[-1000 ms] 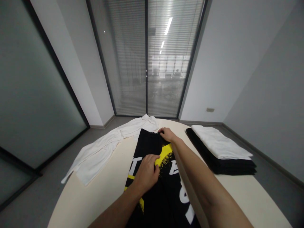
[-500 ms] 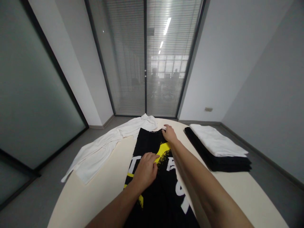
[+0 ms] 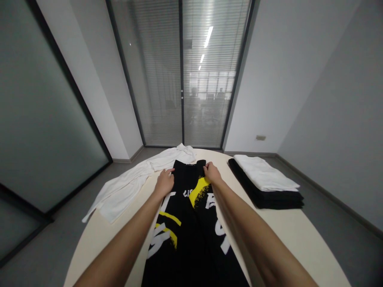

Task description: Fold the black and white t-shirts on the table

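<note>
One white "T" [image 3: 168, 200] on black garment [image 3: 191, 247]

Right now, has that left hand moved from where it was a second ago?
Yes. The left hand has moved forward and to the left, closer to the white garment, from the black garment's front to its left edge.

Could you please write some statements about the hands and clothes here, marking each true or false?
1. The left hand and right hand are at opposite edges of the printed black garment. True.
2. The folded white cloth lies on folded black cloth. True.
3. The folded white cloth is left of the printed black garment. False: it is to the right.
4. The printed black garment bears only white marks. False: it has yellow ones too.
5. The spread white garment is mostly left of the printed black garment. True.
</note>
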Available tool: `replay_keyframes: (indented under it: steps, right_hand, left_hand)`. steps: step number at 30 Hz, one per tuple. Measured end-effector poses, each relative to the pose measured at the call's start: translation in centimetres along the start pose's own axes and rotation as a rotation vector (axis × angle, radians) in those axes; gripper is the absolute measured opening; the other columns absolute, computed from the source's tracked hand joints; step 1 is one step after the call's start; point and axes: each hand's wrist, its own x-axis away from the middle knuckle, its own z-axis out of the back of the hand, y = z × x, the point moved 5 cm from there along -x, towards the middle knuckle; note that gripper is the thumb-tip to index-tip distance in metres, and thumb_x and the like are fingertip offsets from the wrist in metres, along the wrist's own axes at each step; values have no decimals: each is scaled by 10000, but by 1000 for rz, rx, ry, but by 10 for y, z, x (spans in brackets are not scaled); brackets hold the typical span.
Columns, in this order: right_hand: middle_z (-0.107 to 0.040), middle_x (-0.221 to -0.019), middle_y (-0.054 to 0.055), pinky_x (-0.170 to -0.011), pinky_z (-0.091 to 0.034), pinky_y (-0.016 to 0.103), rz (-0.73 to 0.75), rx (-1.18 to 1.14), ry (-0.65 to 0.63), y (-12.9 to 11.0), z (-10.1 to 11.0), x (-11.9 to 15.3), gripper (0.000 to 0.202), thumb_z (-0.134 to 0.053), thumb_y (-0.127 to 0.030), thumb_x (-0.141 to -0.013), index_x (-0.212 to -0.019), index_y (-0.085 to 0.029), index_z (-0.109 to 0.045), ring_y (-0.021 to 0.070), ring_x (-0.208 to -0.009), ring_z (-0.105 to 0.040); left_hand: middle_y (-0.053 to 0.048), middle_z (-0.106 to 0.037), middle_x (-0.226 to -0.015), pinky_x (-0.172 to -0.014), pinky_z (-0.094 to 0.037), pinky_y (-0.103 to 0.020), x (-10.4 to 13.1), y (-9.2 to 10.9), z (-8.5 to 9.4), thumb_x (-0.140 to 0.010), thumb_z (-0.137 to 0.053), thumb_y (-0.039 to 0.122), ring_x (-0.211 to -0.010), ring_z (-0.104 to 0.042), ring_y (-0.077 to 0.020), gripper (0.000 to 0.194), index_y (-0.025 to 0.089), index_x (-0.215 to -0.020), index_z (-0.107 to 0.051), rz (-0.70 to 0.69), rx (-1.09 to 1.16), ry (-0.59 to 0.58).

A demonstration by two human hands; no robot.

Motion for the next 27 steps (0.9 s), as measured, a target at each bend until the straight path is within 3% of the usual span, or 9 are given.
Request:
replay_keyframes:
  steps: [4,8,11,15,18,22,27]
  right_hand:
    - [-728,-992,77,-849,-504,321,83,-113,-4,-3,-5,7,278,-515,-181,-917,-1187,-216,-572,213,-899,-684]
    - [-733,-1101,41,-1009,-466,312,200,-234,-34,-6,-10,5,279,-500,-86,-883,-1037,-225,-686,187,-1070,-662]
    - [-721,-1183,53,-1074,-440,321,236,-315,-35,-4,-11,-2,331,-480,-80,-890,-1092,-201,-713,176,-1136,-646]
    - [-732,-1161,63,-1031,-490,339,247,-388,-52,-2,-9,-9,360,-501,-96,-880,-1158,-183,-712,173,-1049,-683]
    - [-740,-1137,69,-1022,-500,352,258,-411,-62,-4,-4,-14,347,-519,-116,-879,-1158,-170,-717,184,-1034,-686]
    - [-703,-1235,80,-1095,-445,396,279,-413,-30,-11,9,-30,392,-493,-124,-887,-1221,-181,-689,203,-1168,-628]
    - [-416,-1560,93,-1156,-379,425,280,-379,-34,-17,9,-49,543,-520,-133,-870,-1406,-216,-545,224,-1403,-439]
  left_hand:
    - [-80,-760,-1110,-984,-508,-351,-36,-24,-4,-861,-570,120,-1066,-697,-232,323,178,-1136,-729,62,11,-84]
    - [-79,-757,-1141,-1005,-495,-322,-49,-35,-17,-825,-599,95,-1102,-691,-226,325,179,-1098,-754,83,-7,-123]
    - [-70,-765,-1124,-1008,-498,-319,-53,-35,-25,-800,-618,82,-1092,-698,-229,332,189,-1075,-770,72,-13,-168]
    - [-65,-779,-1075,-1003,-505,-298,-61,-25,-24,-752,-652,58,-1068,-711,-237,303,178,-990,-795,44,-5,-215]
    - [-78,-758,-1147,-1054,-470,-299,-69,-15,-15,-788,-625,59,-1143,-678,-234,334,153,-1071,-773,17,1,-168]
    - [-127,-635,-1367,-1156,-368,-338,-81,-8,-3,-882,-550,103,-1312,-559,-241,417,110,-1284,-661,-11,-4,-32]
    - [-219,-535,-1444,-1141,-389,-393,-85,-11,-11,-869,-656,207,-1308,-555,-299,509,65,-1350,-570,-9,-8,-9]
